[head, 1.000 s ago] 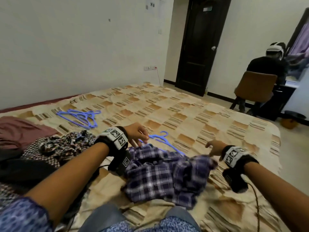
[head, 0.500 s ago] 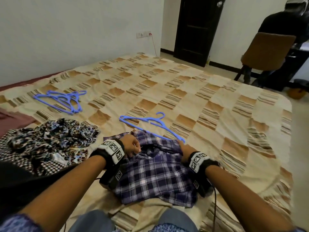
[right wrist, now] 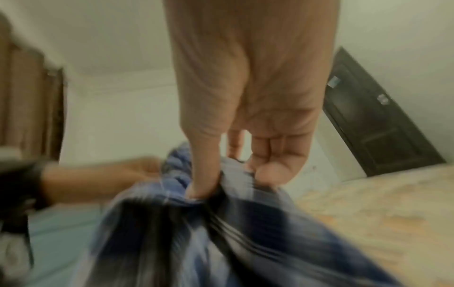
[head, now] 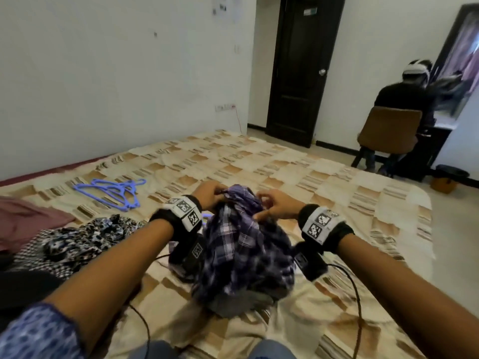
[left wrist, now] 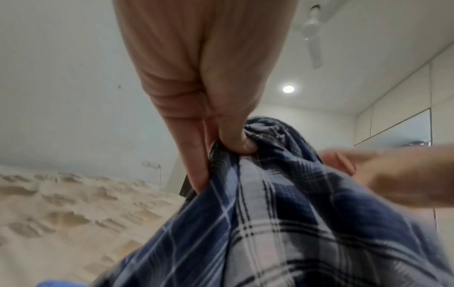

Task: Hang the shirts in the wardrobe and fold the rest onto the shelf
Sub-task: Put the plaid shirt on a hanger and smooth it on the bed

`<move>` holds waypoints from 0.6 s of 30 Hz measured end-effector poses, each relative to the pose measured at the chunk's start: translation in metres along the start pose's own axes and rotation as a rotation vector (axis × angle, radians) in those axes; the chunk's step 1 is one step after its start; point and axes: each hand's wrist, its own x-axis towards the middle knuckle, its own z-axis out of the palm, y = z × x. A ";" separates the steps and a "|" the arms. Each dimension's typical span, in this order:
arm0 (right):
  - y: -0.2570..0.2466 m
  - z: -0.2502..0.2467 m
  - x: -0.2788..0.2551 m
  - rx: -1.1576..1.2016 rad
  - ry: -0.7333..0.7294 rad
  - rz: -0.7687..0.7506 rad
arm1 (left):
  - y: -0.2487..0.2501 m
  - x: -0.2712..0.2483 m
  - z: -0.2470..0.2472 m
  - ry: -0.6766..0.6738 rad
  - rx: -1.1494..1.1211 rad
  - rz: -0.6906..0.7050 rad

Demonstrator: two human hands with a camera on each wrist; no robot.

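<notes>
A blue and white plaid shirt (head: 243, 244) hangs bunched above the bed, lifted at its top by both hands. My left hand (head: 210, 194) pinches the cloth at the upper left; in the left wrist view the thumb (left wrist: 236, 141) presses the plaid shirt (left wrist: 294, 223) against the fingers. My right hand (head: 272, 204) pinches the top right of the shirt; in the blurred right wrist view its fingers (right wrist: 203, 186) dig into the plaid shirt (right wrist: 196, 242). A small piece of a blue hanger (head: 206, 217) shows behind the shirt. Several blue hangers (head: 114, 191) lie on the bed at the left.
A heap of patterned clothes (head: 70, 242) and a maroon garment (head: 28, 218) lie at the left on the checked bedspread (head: 311, 182). Beyond the bed are a dark door (head: 298, 71) and a seated person on a brown chair (head: 391, 128). White wardrobe doors (left wrist: 403, 108) show at the right.
Both hands took hold of the plaid shirt where it lay on the bed and have raised it, so it now hangs bunched and hides most of the single hanger.
</notes>
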 end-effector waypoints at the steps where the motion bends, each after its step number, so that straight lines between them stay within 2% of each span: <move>1: -0.002 -0.001 -0.005 -0.012 -0.004 -0.001 | 0.007 -0.005 -0.016 0.026 0.002 -0.009; 4: -0.020 -0.012 -0.020 0.106 0.063 -0.028 | 0.019 -0.022 -0.050 0.078 0.089 -0.027; 8: -0.055 -0.037 -0.035 0.227 0.326 -0.052 | 0.020 -0.043 -0.076 0.209 0.235 -0.118; 11: -0.068 -0.046 -0.039 0.358 0.438 0.040 | 0.009 -0.055 -0.084 0.264 0.260 -0.186; 14: -0.076 -0.044 -0.039 0.384 0.487 0.088 | 0.003 -0.063 -0.079 0.216 0.230 -0.203; 16: -0.087 -0.040 -0.041 0.417 0.482 0.067 | 0.011 -0.067 -0.069 0.138 0.077 -0.202; 18: -0.100 -0.035 -0.042 0.549 0.485 0.026 | 0.028 -0.069 -0.059 -0.004 -0.122 -0.190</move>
